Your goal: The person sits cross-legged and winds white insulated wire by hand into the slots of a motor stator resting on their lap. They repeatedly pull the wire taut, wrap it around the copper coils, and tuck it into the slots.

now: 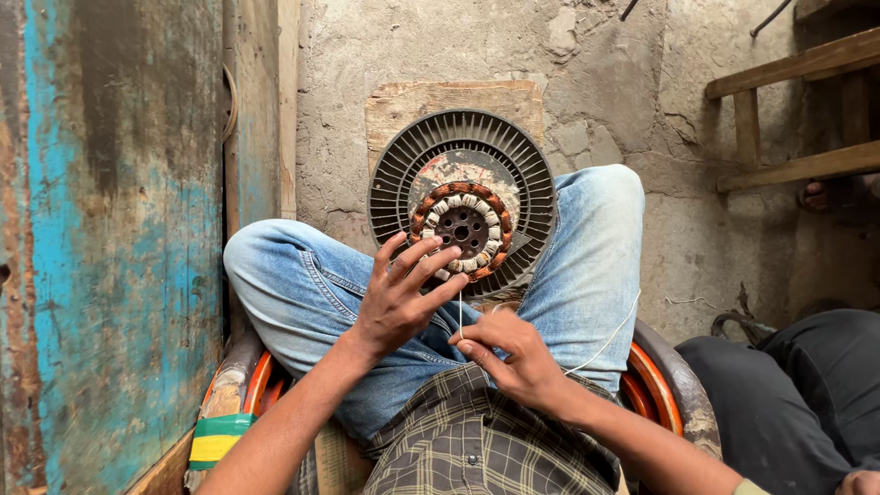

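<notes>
left hand (396, 307) fingers spread on the stator winding (461, 230), right hand (513, 353) pinching the white thread (605, 341); i'd keep it taut.

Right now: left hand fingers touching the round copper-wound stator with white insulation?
Touching. The head view shows the left hand with fingertips resting on the lower-left edge of the round copper-wound stator, with no visible gap.
</notes>
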